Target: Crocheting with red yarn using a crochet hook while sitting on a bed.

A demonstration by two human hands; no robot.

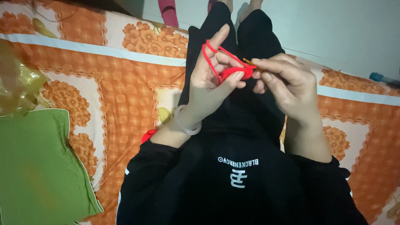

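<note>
Your left hand (212, 81) was raised over your lap, forefinger pointing up toward twelve o'clock with the red yarn (213, 56) looped around it, and its thumb and fingers were pinched shut on the small red crochet piece (237, 73). Your right hand (287, 81) sat just beside it at three o'clock, fingers closed on the crochet hook (248, 62), whose thin golden tip showed at the top edge of the piece. The two hands were together, nearly touching, with the work between them.

The piece looked light and soft, a floppy bit of stitching with no stiffness of its own, so it would likely sag or twist unless pinched close to the working stitch, right under the hook, as you had it. The yarn seemed limp and a little grippy; tension would come only from the wrap on your forefinger. The hook looked stiff, thin and smooth, best held along the shaft near its middle.

A pale bangle (187, 121) circled your left wrist at seven o'clock from the work. Below the hands lay your black top (237, 183) with white print, and your black trousers (250, 29) ran toward twelve o'clock. Another bit of red (148, 135) showed by your left forearm; I could not tell what it was. Around you spread the orange floral bedsheet (121, 91), with a green cloth (37, 166) at eight o'clock and a crumpled yellowish plastic bag (16, 87) at nine.
</note>
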